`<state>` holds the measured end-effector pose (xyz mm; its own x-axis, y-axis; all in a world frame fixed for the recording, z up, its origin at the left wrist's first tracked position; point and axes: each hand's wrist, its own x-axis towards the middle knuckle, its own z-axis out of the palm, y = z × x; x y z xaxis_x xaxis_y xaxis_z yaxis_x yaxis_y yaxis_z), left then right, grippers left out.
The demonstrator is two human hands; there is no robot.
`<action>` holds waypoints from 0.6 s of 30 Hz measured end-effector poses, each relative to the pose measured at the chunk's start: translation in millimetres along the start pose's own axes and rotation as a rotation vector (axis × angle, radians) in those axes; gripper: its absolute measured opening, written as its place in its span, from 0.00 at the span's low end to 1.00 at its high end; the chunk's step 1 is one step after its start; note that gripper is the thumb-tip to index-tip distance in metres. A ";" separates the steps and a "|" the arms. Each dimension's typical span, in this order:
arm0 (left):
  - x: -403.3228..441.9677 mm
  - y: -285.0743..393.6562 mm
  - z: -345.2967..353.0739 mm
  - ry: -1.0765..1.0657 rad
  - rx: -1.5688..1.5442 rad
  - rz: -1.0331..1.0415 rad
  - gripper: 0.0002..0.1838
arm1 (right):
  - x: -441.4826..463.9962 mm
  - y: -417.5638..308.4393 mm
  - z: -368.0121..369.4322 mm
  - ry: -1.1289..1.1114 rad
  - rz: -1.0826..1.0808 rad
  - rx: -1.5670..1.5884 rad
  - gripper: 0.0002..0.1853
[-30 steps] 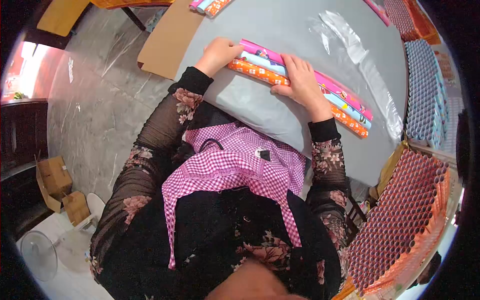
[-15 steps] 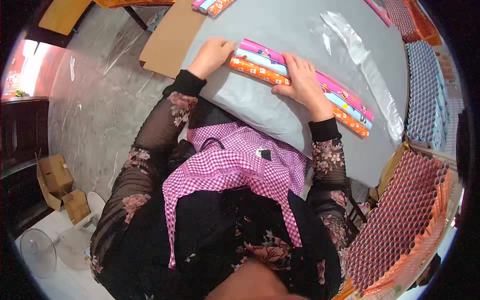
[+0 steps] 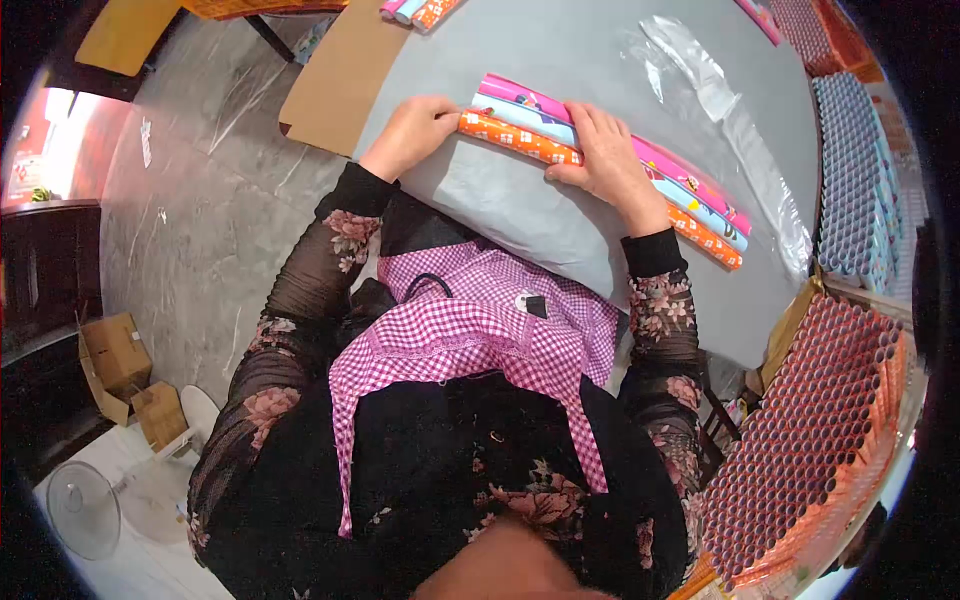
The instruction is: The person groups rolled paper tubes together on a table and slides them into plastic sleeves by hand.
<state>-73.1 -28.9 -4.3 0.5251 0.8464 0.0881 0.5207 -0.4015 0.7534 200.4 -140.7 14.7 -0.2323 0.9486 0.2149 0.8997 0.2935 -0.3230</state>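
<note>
Three rolls lie side by side on the grey covered table (image 3: 480,40): a pink roll (image 3: 690,183), a light blue roll (image 3: 525,117) and an orange roll (image 3: 520,138) with white patterns. My right hand (image 3: 612,165) lies across the middle of all three, fingers over the pink roll and thumb by the orange one, holding them. At the left end of the orange roll, my left hand (image 3: 412,132) touches its tip with thumb and fingers close together; whether anything is pinched there cannot be made out.
Clear plastic film (image 3: 730,130) lies beyond the rolls. More rolls (image 3: 420,12) are at the table's far left, near a cardboard sheet (image 3: 335,80). Stacked red rolls (image 3: 800,440) and blue rolls (image 3: 850,180) stand at the right. Boxes (image 3: 115,350) sit lower left.
My left hand has moved from the pink roll's end down and left to the orange roll's end. My right hand has stayed on the rolls.
</note>
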 end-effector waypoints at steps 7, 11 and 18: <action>-5.9 6.8 -4.0 -0.051 -0.121 -0.020 0.15 | -0.4 0.2 -0.5 0.013 -0.006 0.006 0.48; -1.9 13.4 -4.5 -0.123 -0.021 -0.166 0.17 | 0.1 -0.7 -2.3 -0.015 0.010 0.011 0.48; -0.3 10.3 -0.5 -0.112 -0.043 -0.160 0.17 | -1.0 0.2 -1.4 -0.002 -0.010 0.015 0.48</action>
<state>-68.2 -33.1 3.8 0.5111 0.8529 -0.1063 0.5757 -0.2479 0.7792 201.3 -141.7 15.7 -0.2423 0.9457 0.2168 0.8915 0.3051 -0.3348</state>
